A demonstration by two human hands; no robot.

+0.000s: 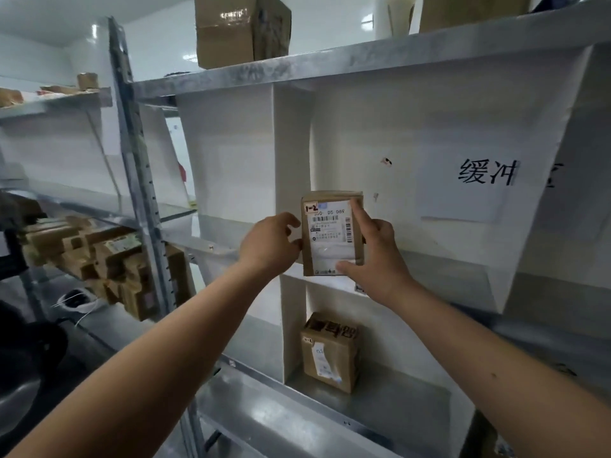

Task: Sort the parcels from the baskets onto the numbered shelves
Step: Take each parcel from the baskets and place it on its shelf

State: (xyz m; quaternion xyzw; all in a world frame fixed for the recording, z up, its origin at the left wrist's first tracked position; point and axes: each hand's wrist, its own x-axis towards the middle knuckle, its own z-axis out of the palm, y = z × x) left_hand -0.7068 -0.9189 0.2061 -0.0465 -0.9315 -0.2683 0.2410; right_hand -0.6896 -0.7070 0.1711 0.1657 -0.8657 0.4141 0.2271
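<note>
We hold brown parcel point(332, 234) upright at front of white shelf compartment point(363, 143), label toward us so "1-2" tag reads. Left hand point(269, 244) pinches left edge, right hand point(375, 256) clamps right side; likely steadying before setting it down.

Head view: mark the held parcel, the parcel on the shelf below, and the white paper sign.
held parcel point(330, 256): head view, lower front face.
parcel on the shelf below point(329, 353): head view, front face.
white paper sign point(463, 200): head view, blank lower area.
</note>
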